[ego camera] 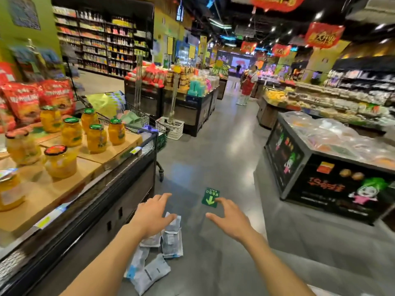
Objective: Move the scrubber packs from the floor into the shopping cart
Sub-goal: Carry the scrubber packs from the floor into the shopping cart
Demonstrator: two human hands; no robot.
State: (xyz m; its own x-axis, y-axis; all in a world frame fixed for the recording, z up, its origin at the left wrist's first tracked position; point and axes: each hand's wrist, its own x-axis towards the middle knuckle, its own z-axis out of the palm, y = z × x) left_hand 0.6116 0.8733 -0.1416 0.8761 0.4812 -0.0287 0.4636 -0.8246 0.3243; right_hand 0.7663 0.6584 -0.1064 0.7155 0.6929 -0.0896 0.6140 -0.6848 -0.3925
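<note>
Supermarket floor [224, 146]: scrubber packs [171, 240] lie roughly lengthwise away; both hands [152, 216] spread, empty.

two bare forearms, no sleeves; left grip [152, 214] and right grip [229, 218] wear nothing.

The left hand [152, 214] hides part of the scrubber packs [171, 240] on the floor, the display counter [102, 195] covers the shopping cart's [147, 127] lower frame.
</note>
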